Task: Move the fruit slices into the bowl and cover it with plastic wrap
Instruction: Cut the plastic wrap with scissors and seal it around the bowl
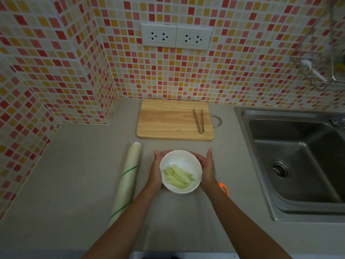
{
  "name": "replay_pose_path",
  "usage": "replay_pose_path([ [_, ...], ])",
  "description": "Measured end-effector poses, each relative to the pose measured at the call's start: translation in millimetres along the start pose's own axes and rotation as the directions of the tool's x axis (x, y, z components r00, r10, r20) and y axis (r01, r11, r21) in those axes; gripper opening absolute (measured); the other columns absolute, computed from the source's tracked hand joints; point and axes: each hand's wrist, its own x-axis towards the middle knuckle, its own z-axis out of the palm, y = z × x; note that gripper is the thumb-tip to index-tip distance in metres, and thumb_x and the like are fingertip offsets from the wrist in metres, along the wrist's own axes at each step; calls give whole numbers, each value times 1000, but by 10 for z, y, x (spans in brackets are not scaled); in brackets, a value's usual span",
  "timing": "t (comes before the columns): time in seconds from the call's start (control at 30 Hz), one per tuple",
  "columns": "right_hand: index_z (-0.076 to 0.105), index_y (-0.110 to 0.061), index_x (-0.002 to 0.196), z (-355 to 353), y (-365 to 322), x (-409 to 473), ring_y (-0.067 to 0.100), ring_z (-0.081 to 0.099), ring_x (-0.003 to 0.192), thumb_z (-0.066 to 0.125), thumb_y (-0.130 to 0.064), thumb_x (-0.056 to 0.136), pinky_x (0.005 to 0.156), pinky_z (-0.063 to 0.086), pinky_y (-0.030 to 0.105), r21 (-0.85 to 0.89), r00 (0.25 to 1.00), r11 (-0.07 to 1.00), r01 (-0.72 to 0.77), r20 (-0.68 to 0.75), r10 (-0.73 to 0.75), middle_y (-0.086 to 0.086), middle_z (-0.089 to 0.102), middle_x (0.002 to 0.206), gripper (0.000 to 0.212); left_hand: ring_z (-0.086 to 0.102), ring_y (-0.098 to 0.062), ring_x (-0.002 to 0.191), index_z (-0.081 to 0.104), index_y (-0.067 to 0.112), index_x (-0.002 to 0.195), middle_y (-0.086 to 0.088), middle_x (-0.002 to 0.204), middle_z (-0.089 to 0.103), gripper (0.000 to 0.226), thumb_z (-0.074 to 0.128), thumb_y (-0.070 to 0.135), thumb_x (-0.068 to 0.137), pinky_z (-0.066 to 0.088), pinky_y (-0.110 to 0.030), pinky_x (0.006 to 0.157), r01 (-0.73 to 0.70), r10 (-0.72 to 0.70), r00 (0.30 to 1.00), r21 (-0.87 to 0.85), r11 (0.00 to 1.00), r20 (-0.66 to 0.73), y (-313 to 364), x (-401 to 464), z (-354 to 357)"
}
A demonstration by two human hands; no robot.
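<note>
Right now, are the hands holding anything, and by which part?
Both hands hold the round white ceramic bowl of pale green fruit slices by its sides: left hand on its left wall, right hand on its right.

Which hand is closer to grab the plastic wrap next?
Probably the left hand: the plastic wrap roll lies just beside it, while the right hand is across the bowl.
</note>
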Motion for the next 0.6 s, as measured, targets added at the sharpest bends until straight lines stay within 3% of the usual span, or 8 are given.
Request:
replay_pose_path([
  [0.07, 64, -3, 113, 9, -30, 30, 31, 59, 114, 21, -67, 92, 104, 41, 44, 42, 983, 997, 61, -175, -53, 17, 65, 115, 80, 57, -36, 110, 53, -8, 126, -25, 119, 59, 78, 9, 52, 99, 42, -51, 104, -63, 63, 997, -16, 998, -42, -61, -10, -27],
  [0.13, 62, -4, 119, -40, -39, 23, 27, 57, 118, 19, -62, 95, 108, 39, 41, 17, 961, 991, 132, -248, -124, 18, 62, 125, 76, 57, -34, 108, 56, -7, 121, -23, 116, 61, 78, 10, 52, 99, 43, -49, 102, -121, 118, 989, -37, 992, -86, -105, -14, -75],
  [0.27, 56, -10, 127, -102, 220, -130, 18, 58, 114, 18, -59, 96, 98, 41, 31, 72, 971, 989, 133, -208, -116, 12, 58, 132, 69, 54, -26, 122, 55, 7, 128, -11, 128, 59, 73, 9, 54, 98, 40, -38, 106, -139, 118, 975, -99, 985, -188, -166, -38, -144],
  [0.37, 57, -12, 122, 22, 332, -181, 25, 56, 116, 15, -53, 99, 101, 41, 37, 140, 983, 980, 143, -131, -125, 15, 59, 129, 64, 62, -16, 108, 56, 16, 124, -1, 118, 66, 71, 5, 57, 97, 50, -27, 87, -110, 97, 987, -96, 989, -130, -207, -31, -109],
  [0.47, 54, -2, 128, 145, 282, -145, 37, 51, 123, 15, -53, 99, 111, 35, 49, 170, 986, 973, 156, -88, -142, 24, 57, 129, 71, 59, -24, 110, 50, 5, 133, -11, 120, 63, 79, 3, 56, 97, 50, -28, 84, -108, 98, 989, -93, 990, -108, -181, 18, -56],
  [0.6, 64, -7, 108, 199, 240, -55, 33, 58, 109, 13, -55, 98, 98, 44, 44, 163, 984, 972, 170, -82, -158, 17, 66, 105, 71, 55, -29, 112, 45, -5, 136, -20, 124, 56, 84, 2, 55, 97, 51, -30, 87, -155, 146, 985, -90, 984, -95, -140, 70, -12],
])
